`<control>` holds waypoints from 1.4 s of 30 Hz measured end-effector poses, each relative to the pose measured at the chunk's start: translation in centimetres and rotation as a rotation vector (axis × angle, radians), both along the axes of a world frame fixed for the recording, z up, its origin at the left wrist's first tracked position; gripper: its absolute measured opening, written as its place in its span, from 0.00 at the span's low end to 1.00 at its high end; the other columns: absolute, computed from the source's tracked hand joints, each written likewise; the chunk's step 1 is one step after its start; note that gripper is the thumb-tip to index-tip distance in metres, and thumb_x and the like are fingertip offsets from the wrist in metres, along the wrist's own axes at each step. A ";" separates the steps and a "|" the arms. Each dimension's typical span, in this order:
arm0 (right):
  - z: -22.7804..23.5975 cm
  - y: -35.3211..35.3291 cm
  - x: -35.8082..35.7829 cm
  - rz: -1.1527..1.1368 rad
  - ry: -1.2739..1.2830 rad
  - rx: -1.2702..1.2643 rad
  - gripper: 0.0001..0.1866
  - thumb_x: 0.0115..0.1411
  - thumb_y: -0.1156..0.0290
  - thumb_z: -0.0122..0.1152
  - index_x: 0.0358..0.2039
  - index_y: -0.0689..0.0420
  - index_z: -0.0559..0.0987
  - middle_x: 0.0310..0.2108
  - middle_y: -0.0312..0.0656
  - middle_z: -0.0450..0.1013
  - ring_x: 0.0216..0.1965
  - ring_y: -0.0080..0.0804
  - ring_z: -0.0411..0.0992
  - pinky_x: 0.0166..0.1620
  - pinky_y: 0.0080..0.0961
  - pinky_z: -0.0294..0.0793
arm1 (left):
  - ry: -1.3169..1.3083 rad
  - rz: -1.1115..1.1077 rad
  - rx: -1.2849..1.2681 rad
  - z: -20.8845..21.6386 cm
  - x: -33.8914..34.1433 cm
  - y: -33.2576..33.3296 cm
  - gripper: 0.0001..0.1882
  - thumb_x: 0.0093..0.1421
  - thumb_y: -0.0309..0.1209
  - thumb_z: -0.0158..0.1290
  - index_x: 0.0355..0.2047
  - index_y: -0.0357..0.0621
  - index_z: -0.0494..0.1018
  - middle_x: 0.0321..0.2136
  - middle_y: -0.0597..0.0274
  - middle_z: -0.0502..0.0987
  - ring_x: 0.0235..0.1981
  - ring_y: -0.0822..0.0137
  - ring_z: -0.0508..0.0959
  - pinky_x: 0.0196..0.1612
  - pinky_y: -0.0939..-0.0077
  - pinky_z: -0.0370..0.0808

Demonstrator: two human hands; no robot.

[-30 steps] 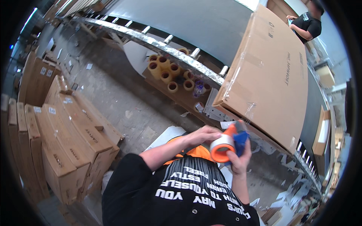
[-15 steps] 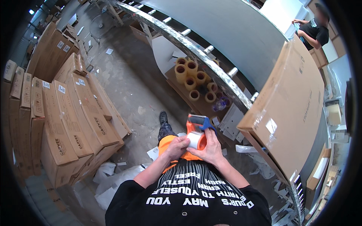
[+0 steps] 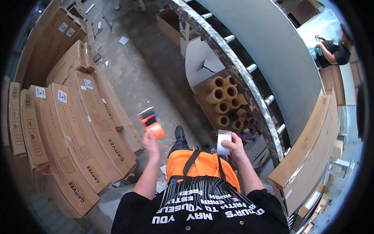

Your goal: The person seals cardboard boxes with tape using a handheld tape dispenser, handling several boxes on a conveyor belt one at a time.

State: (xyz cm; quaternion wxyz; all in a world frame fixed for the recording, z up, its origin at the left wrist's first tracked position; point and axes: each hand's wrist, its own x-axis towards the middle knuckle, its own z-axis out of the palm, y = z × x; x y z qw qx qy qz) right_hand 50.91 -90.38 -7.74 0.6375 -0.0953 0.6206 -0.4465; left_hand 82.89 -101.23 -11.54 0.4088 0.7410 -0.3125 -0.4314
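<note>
My left hand (image 3: pixel 150 143) is closed round an orange tape dispenser (image 3: pixel 156 129), raised to the left of my body, somewhat blurred, its dark end pointing away from me. In my right hand (image 3: pixel 237 148), in front of my body, is a white roll (image 3: pixel 223 145). My thumb presses on the roll's face, and a strip at its top edge looks clear and shiny. The two hands are well apart. Beyond my right hand, under the conveyor, several rolls of yellowish tape (image 3: pixel 222 107) are piled on cardboard.
Brown cartons (image 3: pixel 83 156) stand in a long row to my left. A roller conveyor (image 3: pixel 237 58) with a metal edge curves along the right, carrying a large carton (image 3: pixel 306 150). Another person (image 3: pixel 333 52) stands beyond it. Paper scraps (image 3: pixel 123 40) litter the concrete floor.
My hands have moved apart. The orange dispenser has gone left in my left hand, while the white roll is out of it and in my right hand.
</note>
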 end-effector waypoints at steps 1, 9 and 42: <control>-2.4 -1.4 0.4 0.036 0.138 0.029 0.29 0.48 0.71 0.76 0.50 0.62 0.73 0.42 0.43 0.76 0.41 0.31 0.77 0.43 0.31 0.80 | -0.073 0.132 0.031 -4.5 4.0 -0.9 0.16 0.72 0.39 0.47 0.30 0.41 0.73 0.24 0.74 0.68 0.26 0.75 0.66 0.33 0.73 0.67; -24.0 -12.5 5.2 0.711 0.635 0.115 0.38 0.42 0.54 0.76 0.48 0.66 0.75 0.39 0.49 0.77 0.37 0.36 0.77 0.40 0.31 0.78 | 0.054 0.628 0.394 -7.7 13.6 9.8 0.19 0.67 0.43 0.55 0.37 0.36 0.78 0.32 0.62 0.79 0.32 0.68 0.79 0.34 0.67 0.75; -47.7 -34.5 -16.0 0.919 1.302 0.663 0.22 0.58 0.58 0.58 0.48 0.58 0.79 0.56 0.50 0.74 0.64 0.51 0.62 0.68 0.43 0.57 | -0.473 0.632 0.991 -1.9 10.4 32.6 0.22 0.67 0.39 0.54 0.28 0.25 0.77 0.23 0.60 0.76 0.24 0.69 0.68 0.27 0.67 0.68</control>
